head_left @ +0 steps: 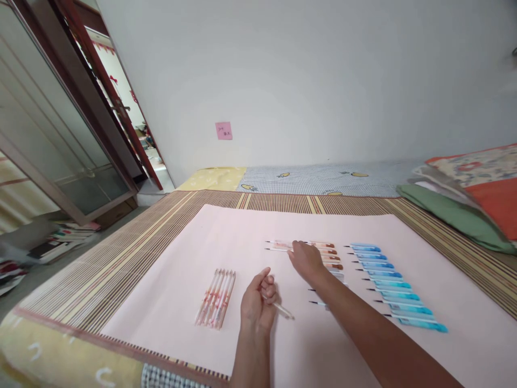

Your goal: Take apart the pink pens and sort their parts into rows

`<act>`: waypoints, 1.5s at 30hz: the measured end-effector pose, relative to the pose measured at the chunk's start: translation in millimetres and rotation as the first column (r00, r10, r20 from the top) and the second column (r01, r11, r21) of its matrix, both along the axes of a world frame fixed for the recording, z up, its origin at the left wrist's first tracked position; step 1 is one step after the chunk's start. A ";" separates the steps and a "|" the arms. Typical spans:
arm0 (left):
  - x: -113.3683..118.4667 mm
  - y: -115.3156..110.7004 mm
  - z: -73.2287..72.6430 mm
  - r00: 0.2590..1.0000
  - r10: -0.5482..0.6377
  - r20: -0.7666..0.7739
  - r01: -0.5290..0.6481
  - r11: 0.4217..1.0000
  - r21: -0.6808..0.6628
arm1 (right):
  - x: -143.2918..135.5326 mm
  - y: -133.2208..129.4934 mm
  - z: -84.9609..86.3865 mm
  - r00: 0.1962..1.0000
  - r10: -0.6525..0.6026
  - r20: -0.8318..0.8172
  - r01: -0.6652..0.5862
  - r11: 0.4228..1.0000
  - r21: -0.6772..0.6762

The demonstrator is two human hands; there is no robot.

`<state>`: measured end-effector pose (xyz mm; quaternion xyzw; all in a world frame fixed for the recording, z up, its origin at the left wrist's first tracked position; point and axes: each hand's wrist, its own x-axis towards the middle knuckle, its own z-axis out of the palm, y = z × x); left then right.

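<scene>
My left hand (259, 299) hovers palm up above the pink sheet, its fingers curled around a slim pale pen (285, 311) that sticks out to the right. Further up the sheet, my right hand (307, 262) pinches a white pen (278, 249) lying flat, its dark tip pointing left. Just beyond that pen is another one with a pinkish barrel (281, 243). Pens with brown ends (329, 251) form a column beside my right hand, partly covered by the hand and forearm. To the left of my left hand lies a group of clear pens with red-pink patterns (216, 299).
A column of blue and turquoise pens (388, 280) lies on the right of the pink sheet (161, 285). Beneath is a striped mat (121, 258). Folded cloths (452, 213) sit at the right, against the wall side. A pink note (223, 131) sticks to the wall.
</scene>
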<state>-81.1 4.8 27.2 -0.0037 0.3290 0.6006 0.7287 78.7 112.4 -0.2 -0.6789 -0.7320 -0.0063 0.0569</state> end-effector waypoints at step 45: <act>-11.2 -2.0 11.7 0.993 0.109 0.035 -0.110 0.993 0.039 | -21.2 -51.5 29.9 0.633 0.244 -0.735 -0.212 0.967 0.139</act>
